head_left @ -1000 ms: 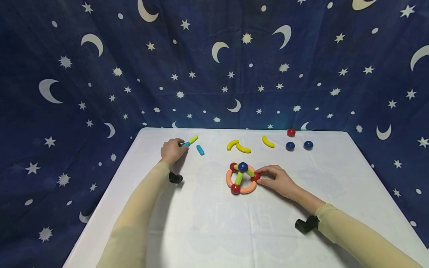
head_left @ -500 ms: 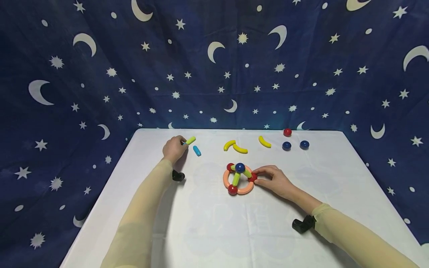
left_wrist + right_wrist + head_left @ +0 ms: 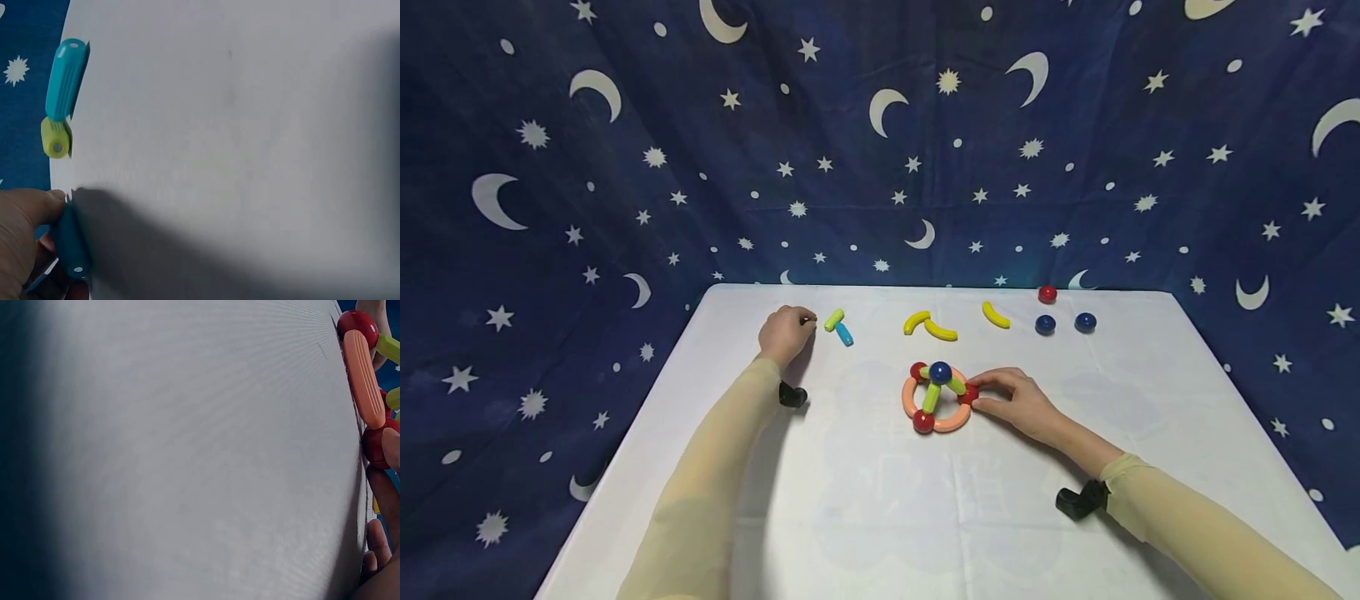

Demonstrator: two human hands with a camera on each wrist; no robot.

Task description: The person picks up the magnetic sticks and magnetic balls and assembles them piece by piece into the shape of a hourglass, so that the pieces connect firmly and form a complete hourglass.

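My left hand is at the table's far left and pinches a blue rod between thumb and fingers. Just right of it, a lime-green rod lies with one end against another blue rod; the left wrist view shows this pair too. At mid-table stands a frame of curved orange rods, red balls and lime sticks that rise to a blue ball on top. My right hand holds the frame's right red ball with thumb and fingertips.
Several curved yellow rods lie behind the frame. At the back right are a red ball and two dark blue balls. A starry navy cloth hangs behind the white table.
The lime rod, earlier in line with the blue rod at my left hand, now lies apart from the hand against the other blue rod. My right hand stays on the red ball.
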